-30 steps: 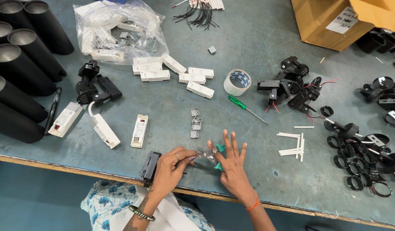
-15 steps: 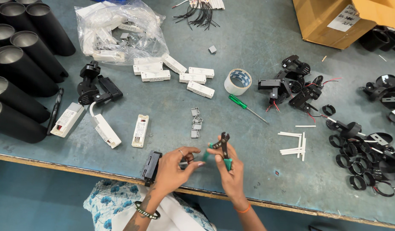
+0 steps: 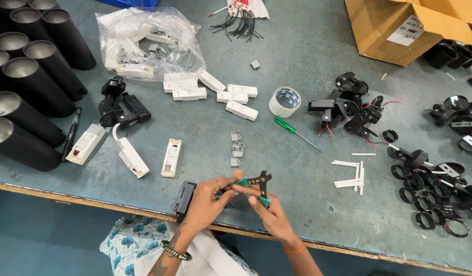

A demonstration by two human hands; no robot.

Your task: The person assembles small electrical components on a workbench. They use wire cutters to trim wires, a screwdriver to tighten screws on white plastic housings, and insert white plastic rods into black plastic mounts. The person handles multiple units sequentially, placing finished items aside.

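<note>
Both hands, left hand (image 3: pixel 208 200) and right hand (image 3: pixel 269 214), grip green-handled pliers (image 3: pixel 254 183) near the grey clips (image 3: pixel 236 148) on the tabletop (image 3: pixel 297 46); advise a firm hold, fingers off the head.

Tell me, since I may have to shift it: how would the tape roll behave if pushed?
The tape roll lies flat on its side, so it would probably slide, not roll. It is a hollow ring, so likely light. Tipped on edge, it could roll toward the screwdriver.
</note>
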